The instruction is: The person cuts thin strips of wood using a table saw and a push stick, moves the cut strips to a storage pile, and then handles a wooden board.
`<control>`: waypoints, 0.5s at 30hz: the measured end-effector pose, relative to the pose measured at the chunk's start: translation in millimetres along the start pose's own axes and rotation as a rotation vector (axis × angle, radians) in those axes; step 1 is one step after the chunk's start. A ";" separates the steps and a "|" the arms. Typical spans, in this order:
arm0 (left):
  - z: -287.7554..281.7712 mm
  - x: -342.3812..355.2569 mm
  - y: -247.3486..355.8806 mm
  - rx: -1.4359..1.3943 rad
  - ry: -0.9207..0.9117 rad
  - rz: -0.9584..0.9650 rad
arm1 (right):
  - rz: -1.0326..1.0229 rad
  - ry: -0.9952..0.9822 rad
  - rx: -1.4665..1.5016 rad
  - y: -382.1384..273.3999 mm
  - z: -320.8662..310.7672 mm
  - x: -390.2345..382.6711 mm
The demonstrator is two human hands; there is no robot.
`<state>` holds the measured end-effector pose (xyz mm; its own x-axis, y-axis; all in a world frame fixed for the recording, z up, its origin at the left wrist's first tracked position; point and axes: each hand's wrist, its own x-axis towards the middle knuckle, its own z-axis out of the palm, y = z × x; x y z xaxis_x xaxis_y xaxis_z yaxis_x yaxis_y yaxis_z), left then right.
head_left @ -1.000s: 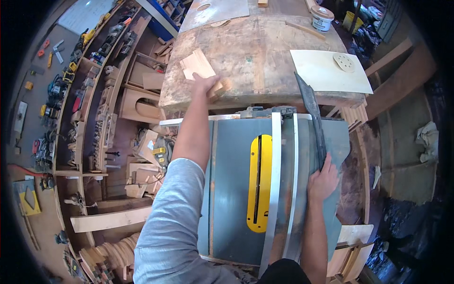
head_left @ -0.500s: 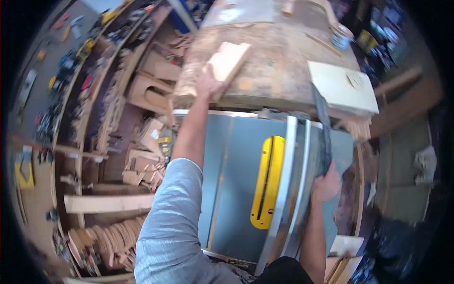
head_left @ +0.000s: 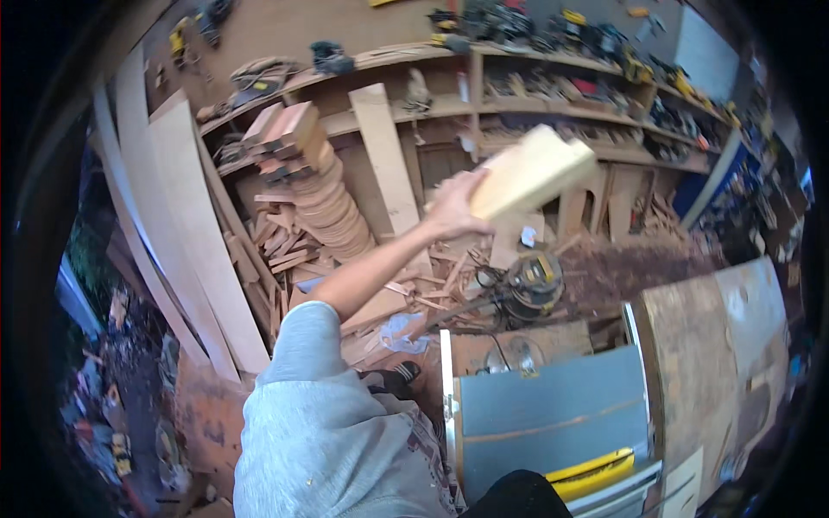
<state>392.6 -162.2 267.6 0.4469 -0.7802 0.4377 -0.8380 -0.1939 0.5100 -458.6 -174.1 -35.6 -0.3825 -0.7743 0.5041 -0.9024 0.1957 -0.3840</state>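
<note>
- Tall pale boards (head_left: pixel 186 233) leaned against the wall at the left of the frame, standing on end and tilted.
- Just right of them, a stack of round wooden discs (head_left: pixel 328 203) rose in a leaning column, with reddish flat offcuts (head_left: pixel 285 129) on top.
- A single plank (head_left: pixel 389 168) stood upright against the shelving (head_left: pixel 553 65), right of the disc stack.
- Loose wood scraps (head_left: pixel 285 246) lay heaped on the floor at the foot of the discs and plank.
- The grey sleeve (head_left: pixel 319 414) came in from the lower edge, the forearm reaching up toward centre frame.
- The left hand (head_left: pixel 453 207) was raised in the upper centre, its fingers (head_left: pixel 466 183) wrapped round the lower end of a pale wood block (head_left: pixel 531 173); the block was held in the air, angled up to the right, in front of the shelving and clear of any surface.
- A round yellow-and-black machine (head_left: pixel 531 281) sat on the floor below the block, among the scraps.
- Power tools (head_left: pixel 518 22) lined the top shelf in the upper right.
- The grey saw surface (head_left: pixel 553 406) occupied the lower right, with its yellow insert (head_left: pixel 596 470) at the bottom edge.
- A worn wooden surface (head_left: pixel 725 345) adjoined it at the right.
- The right hand was out of view; the state of its fingers could not be told.
</note>
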 end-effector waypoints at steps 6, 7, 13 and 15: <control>-185.9 -9.4 -197.4 0.283 0.314 -0.452 | 0.024 0.163 0.026 -104.8 -102.3 10.4; -216.7 -4.0 -209.5 0.356 0.308 -0.530 | 0.037 0.190 0.041 -118.5 -121.1 7.9; -364.2 42.8 -332.3 0.453 0.308 -0.880 | -0.184 0.294 0.495 -185.8 -171.6 2.8; -401.2 54.9 -390.6 0.448 0.320 -1.034 | -0.257 0.312 0.366 -201.1 -151.3 7.0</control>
<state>870.0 109.3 389.5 0.9851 0.0444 0.1663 -0.0364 -0.8905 0.4535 -309.8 -127.8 162.2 -0.2494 -0.5431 0.8018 -0.8679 -0.2419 -0.4338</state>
